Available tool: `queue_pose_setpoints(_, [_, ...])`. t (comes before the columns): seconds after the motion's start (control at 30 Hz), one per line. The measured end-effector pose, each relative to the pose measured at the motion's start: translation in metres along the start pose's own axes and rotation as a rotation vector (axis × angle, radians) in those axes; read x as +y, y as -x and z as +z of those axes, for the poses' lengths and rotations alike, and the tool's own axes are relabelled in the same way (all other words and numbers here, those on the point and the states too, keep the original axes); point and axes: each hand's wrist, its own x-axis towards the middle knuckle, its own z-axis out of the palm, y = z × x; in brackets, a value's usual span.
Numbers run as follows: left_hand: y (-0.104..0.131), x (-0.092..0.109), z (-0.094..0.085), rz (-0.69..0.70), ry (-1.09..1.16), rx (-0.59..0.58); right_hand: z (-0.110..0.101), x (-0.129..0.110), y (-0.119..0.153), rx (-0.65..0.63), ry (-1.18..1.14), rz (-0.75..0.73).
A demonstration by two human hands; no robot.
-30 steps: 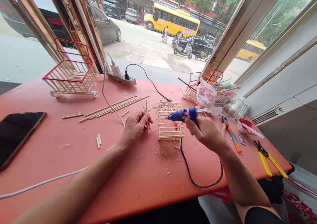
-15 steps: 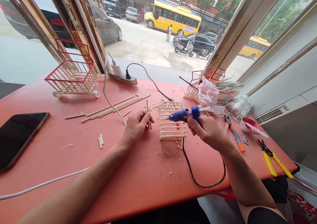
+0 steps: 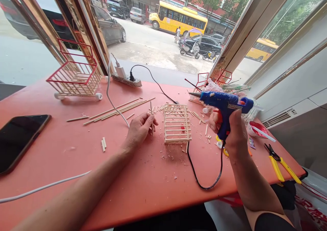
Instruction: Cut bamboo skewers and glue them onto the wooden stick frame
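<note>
Near: our right hand (image 3: 237,132), wrapped round a blue glue gun (image 3: 222,103); its black cord (image 3: 207,188), looping beside the frame, could snag and drag it.
Our left hand (image 3: 138,130), pinching one upright stick (image 3: 151,108); a loose pinch could let it tilt.
Between hands, on the worktop (image 3: 143,176): slatted frame (image 3: 177,126).
Beyond left hand: loose sticks (image 3: 122,110), red-rimmed cart (image 3: 68,83).

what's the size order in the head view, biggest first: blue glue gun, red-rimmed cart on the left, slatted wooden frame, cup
1. Blue glue gun and red-rimmed cart: too alike to rank, as the gun is nearer the camera
2. Slatted wooden frame
3. Cup
</note>
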Motion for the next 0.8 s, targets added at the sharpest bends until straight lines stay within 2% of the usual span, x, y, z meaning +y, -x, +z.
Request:
queue_pose_setpoints(0.1, [0.0002,0.0,-0.0004,0.001,-0.011,0.002,-0.0034,-0.0047,-0.0002,-0.246,0.225,0.03])
queue_pose_setpoints(0.17, [0.0002,-0.0001,-0.0004,0.003,-0.02,0.004,-0.0026,-0.0064,-0.0011,-0.333,0.396,0.038])
queue_pose_setpoints(0.27, [0.0,0.0001,-0.0003,0.004,-0.023,0.002,-0.0011,-0.0079,-0.0018,-0.372,0.545,0.061])
queue_pose_setpoints(0.43, [-0.0001,0.0016,-0.0005,0.007,-0.024,0.004,-0.0026,-0.0098,-0.0003,-0.424,0.663,0.06])
queue_pose_setpoints(0.8, [0.0012,0.0024,-0.001,0.007,-0.018,0.005,0.0,-0.0086,0.0002,-0.461,0.689,0.016])
